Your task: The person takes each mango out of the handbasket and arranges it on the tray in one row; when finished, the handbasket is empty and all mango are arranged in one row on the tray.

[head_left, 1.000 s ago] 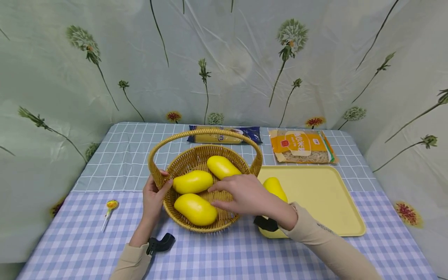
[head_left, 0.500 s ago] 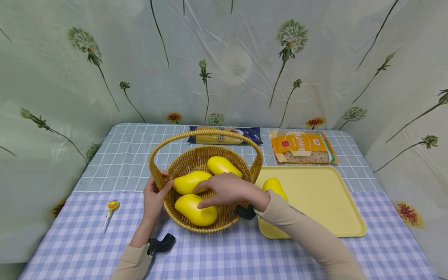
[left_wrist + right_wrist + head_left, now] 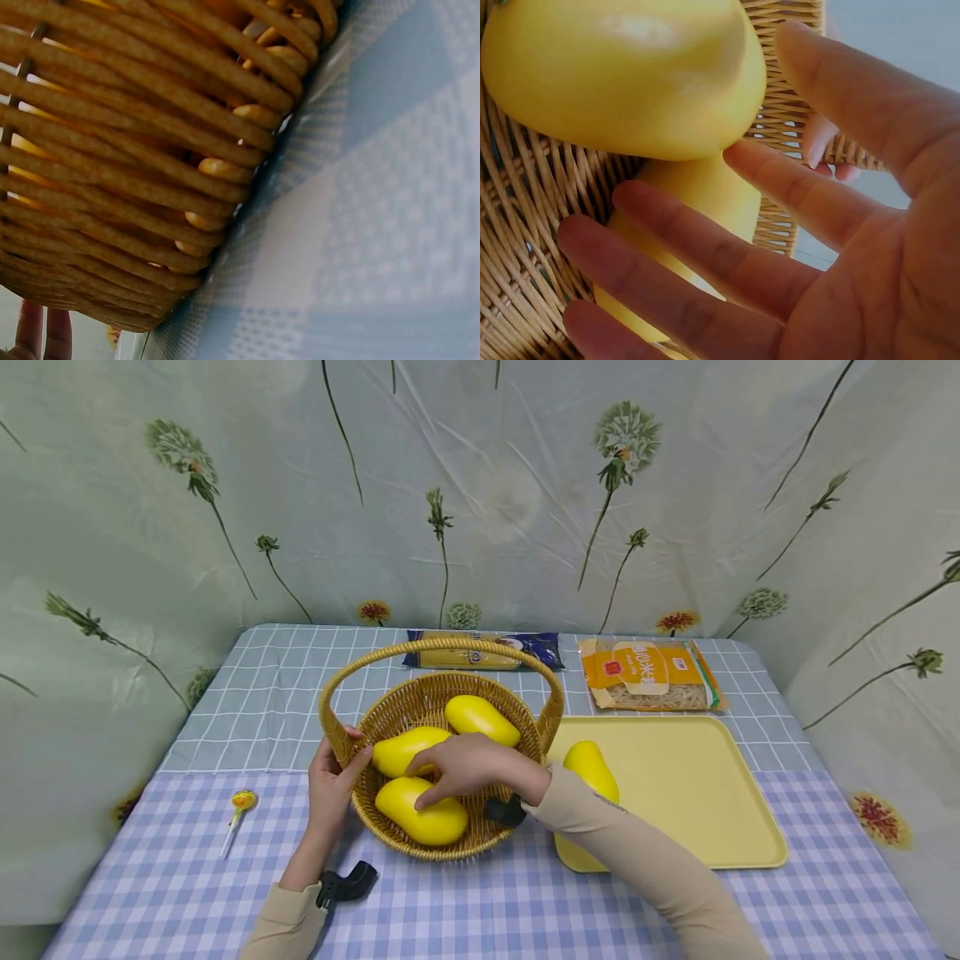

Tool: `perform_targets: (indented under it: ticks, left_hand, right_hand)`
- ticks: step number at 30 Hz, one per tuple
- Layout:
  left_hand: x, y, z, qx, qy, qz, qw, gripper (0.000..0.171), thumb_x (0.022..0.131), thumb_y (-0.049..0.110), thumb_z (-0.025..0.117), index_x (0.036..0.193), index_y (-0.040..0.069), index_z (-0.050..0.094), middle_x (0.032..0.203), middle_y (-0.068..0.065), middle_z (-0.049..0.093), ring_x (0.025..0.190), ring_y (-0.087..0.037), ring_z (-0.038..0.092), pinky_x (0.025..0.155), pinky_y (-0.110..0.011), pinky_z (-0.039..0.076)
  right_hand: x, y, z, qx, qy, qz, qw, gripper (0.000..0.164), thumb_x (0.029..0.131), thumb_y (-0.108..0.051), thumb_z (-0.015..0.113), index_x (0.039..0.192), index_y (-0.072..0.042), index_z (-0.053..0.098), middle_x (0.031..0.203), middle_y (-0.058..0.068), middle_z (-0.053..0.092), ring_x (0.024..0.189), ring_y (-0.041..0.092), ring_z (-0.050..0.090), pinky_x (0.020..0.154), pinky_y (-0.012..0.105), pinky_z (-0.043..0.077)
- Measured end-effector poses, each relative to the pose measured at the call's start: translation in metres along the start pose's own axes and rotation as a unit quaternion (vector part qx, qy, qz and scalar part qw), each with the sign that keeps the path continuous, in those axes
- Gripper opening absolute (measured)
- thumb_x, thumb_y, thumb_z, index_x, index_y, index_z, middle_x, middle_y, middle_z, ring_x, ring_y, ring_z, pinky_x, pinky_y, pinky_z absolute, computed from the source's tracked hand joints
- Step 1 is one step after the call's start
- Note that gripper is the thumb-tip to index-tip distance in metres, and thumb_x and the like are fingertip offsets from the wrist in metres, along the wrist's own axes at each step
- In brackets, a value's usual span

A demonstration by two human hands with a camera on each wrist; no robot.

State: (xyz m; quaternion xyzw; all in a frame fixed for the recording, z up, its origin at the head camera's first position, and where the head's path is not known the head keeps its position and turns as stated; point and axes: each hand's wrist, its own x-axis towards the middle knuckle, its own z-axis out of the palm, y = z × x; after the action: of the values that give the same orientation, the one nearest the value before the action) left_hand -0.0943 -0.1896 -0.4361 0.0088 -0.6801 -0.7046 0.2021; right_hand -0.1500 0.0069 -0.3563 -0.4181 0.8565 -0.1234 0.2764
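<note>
A wicker basket [image 3: 450, 854] with a tall arched handle stands mid-table, with three yellow mangoes inside. At its left side my left hand [image 3: 330, 789] grips the rim by the handle's base, thumb inside. The left wrist view is mostly filled by the woven wall [image 3: 127, 157]. My right hand [image 3: 463, 766] reaches into the basket, its fingers spread between the front mango [image 3: 431, 821] and the middle mango [image 3: 408, 750]. In the right wrist view its thumb and fingers extend around the nearer mango [image 3: 622, 82] without closing on it. The back mango [image 3: 482, 720] lies apart.
To the right, a yellow tray [image 3: 697, 793] carries another mango [image 3: 591, 770]. Behind stand a blue-ended noodle packet [image 3: 480, 652] and an orange packet of dried noodles [image 3: 648, 677]. A lollipop [image 3: 242, 806] lies on the checked cloth at left.
My right hand has moved left and slightly downward in the basket, from the right side toward the front and middle mangoes. My left hand keeps its grip on the basket.
</note>
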Motion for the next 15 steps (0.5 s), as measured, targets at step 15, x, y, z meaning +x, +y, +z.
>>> perform_targets:
  ticks: [15]
  left_hand:
    - [0.004,-0.019,-0.005,-0.011,0.002,0.002,0.9999,0.026,0.087,-0.009,0.061,0.111,-0.011,0.050,0.100,-0.007,0.055,0.094,-0.020,0.052,0.079,-0.023,0.044]
  right_hand:
    - [0.010,-0.005,0.008,-0.017,-0.010,0.010,1.000,0.055,0.083,-0.050,0.068,0.129,-0.021,0.058,0.120,-0.006,0.061,0.104,0.013,0.056,0.088,0.028,0.041]
